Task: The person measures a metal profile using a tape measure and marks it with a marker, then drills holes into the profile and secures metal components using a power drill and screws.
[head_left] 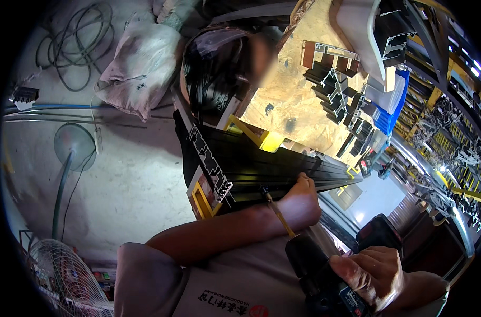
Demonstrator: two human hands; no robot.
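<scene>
My right hand (375,274) is wrapped round a black cordless drill (309,259) at the lower right. A long brass-coloured bit (280,216) runs from its chuck up and left across my left wrist. The bit's dark tip is near a bundle of long black metal profiles (251,153). Their cut ends (208,164) show silvery hollow sections on the left. My left hand (302,198) rests at the profiles' near side with its fingers bent together. What those fingers hold, if anything, is hidden.
Plywood (282,100) beyond the profiles carries several cut profile pieces (330,84). Yellow supports (203,201) stand under the bundle. A white sack (140,63), a coiled cable (76,42) and a round-based stand (74,145) are leftward. A wire-caged fan (66,280) is lower left; racks (451,132) line the right.
</scene>
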